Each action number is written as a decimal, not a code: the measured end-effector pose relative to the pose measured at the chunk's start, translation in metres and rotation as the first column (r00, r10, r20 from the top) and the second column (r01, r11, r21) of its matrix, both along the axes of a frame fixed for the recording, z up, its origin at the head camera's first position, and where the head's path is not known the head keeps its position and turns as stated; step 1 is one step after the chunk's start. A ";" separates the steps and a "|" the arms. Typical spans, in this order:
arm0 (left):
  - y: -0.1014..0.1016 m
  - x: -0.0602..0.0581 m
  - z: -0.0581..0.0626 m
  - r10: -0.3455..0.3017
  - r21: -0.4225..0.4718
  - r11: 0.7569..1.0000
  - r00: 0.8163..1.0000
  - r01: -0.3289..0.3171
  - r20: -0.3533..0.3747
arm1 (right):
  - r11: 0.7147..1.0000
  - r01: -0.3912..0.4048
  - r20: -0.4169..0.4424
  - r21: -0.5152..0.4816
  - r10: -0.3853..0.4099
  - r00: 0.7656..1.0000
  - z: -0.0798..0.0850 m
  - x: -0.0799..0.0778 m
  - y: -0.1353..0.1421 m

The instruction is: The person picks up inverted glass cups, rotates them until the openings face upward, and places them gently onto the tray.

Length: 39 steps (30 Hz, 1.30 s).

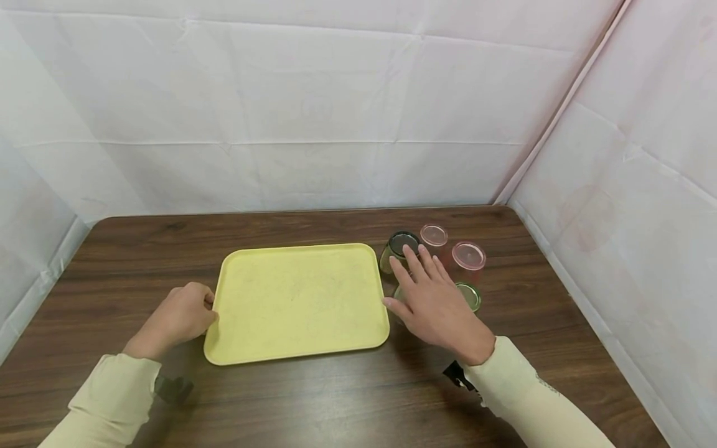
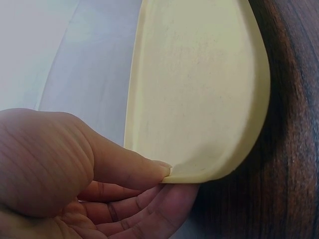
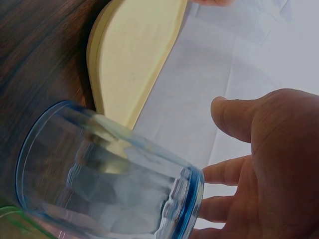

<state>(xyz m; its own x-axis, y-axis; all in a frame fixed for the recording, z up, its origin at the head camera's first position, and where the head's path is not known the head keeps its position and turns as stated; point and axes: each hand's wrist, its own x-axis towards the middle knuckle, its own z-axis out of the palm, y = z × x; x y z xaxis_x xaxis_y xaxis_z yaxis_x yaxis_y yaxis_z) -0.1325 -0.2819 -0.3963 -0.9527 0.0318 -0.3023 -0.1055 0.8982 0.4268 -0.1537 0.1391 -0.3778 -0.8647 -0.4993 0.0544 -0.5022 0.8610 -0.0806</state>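
From my remote seat, I have the yellow tray at the centre-left of the head frame, flat-looking, its long axis running left to right with the right end slightly higher in the picture. The relation I'd watch is at its two short ends. The left hand is the nearer, clamped on the left edge: my left wrist view shows the thumb on top of the rim, fingers underneath. The right hand lies just past the right edge, thumb and fingers apart, holding nothing. A blue-edged glass stands between it and the tray in the right wrist view; I can't tell whether the fingertips touch it. Around that hand, right of frame centre, I see a dark-topped glass, two pink-topped glasses and a green-topped glass, all on the brown desk.
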 end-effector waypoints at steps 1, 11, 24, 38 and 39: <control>0.000 0.000 0.000 0.000 -0.001 1.000 1.000 0.000 -0.001 | 1.000 0.003 0.002 0.000 -0.003 1.000 0.000 0.000 0.001; 0.000 -0.001 -0.001 0.002 0.002 1.000 1.000 -0.002 -0.015 | 1.000 0.023 -0.006 -0.004 -0.023 1.000 0.000 -0.003 0.012; 0.000 -0.002 -0.003 0.007 0.020 1.000 1.000 -0.007 0.005 | 0.999 0.047 0.018 -0.007 -0.047 0.999 -0.001 -0.004 0.015; 0.000 -0.001 -0.002 0.006 0.027 1.000 1.000 -0.006 0.012 | 0.997 0.071 0.027 -0.003 -0.071 0.997 0.001 -0.003 0.014; 0.000 -0.001 -0.002 0.005 0.026 1.000 1.000 -0.005 0.011 | 0.997 0.071 0.023 -0.002 -0.071 0.997 0.001 -0.003 0.014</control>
